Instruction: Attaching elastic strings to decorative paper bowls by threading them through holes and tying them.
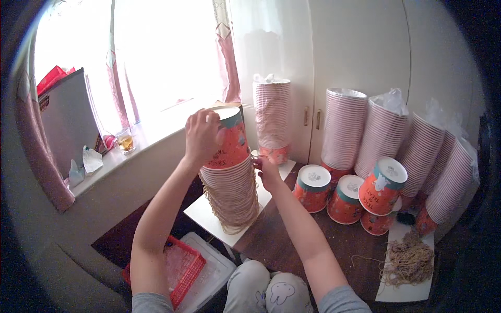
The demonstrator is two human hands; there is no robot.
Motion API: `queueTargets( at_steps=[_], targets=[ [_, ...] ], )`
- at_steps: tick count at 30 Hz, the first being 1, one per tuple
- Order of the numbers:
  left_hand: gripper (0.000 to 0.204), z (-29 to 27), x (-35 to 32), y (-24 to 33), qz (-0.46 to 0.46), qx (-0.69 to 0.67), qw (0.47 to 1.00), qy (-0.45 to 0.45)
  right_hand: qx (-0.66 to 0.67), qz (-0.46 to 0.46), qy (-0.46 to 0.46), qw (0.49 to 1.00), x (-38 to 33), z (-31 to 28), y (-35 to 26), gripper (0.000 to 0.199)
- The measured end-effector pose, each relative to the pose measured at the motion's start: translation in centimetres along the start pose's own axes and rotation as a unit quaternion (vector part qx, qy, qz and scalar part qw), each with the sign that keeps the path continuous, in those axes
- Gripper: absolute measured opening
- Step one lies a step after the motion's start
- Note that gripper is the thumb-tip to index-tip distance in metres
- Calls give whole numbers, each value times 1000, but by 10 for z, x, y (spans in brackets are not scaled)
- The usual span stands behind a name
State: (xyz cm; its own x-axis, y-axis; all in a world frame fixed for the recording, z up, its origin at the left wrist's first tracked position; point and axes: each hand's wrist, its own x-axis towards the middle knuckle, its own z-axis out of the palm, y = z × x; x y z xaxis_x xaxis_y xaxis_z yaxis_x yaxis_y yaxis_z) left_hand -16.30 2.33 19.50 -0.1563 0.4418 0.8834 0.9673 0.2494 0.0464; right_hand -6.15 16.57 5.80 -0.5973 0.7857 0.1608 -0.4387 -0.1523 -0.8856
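A tall stack of upside-down paper buckets (231, 190) stands on a white board (219, 224) at the table's left side. Loops of tan string hang down round the stacked rims. The top bucket (232, 143) is orange with a teal band and a white base. My left hand (202, 134) grips its upper left side, fingers bent over the edge. My right hand (268, 173) is closed beside the stack's right side, level with the top bucket's rim. Its fingertips are pressed together; whatever they pinch is too small to make out.
Several upturned orange buckets (313, 182) stand on the brown table at right. Behind them lean tall stacks in plastic (344, 128); another (272, 115) stands by the cupboard. A tangle of tan string (409, 261) lies near right. A red basket (190, 271) sits low left.
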Motion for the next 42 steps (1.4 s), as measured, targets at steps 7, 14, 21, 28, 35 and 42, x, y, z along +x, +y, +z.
queueTargets(
  at_steps=[7, 14, 21, 28, 35, 42],
  targets=[
    [7, 43, -9, 40, 406, 54, 906, -104, 71, 17, -40, 997, -3, -3, 2, 45],
    [13, 91, -14, 49, 359, 207, 885, -215, 69, 11, -37, 997, 10, -13, 17, 43],
    [11, 102, -16, 50, 309, 220, 907, -183, 8, 16, -43, 999, 12, -12, 10, 45],
    [13, 101, -11, 56, 244, 217, 914, -239, 11, 47, -13, 999, 13, -14, 10, 50],
    [16, 94, -43, 62, 330, 211, 882, -261, -225, -51, 28, 973, -36, -54, 10, 40],
    [17, 63, -143, 83, 324, 155, 803, -476, -695, -348, 111, 619, -131, -150, -81, 34]
  ],
)
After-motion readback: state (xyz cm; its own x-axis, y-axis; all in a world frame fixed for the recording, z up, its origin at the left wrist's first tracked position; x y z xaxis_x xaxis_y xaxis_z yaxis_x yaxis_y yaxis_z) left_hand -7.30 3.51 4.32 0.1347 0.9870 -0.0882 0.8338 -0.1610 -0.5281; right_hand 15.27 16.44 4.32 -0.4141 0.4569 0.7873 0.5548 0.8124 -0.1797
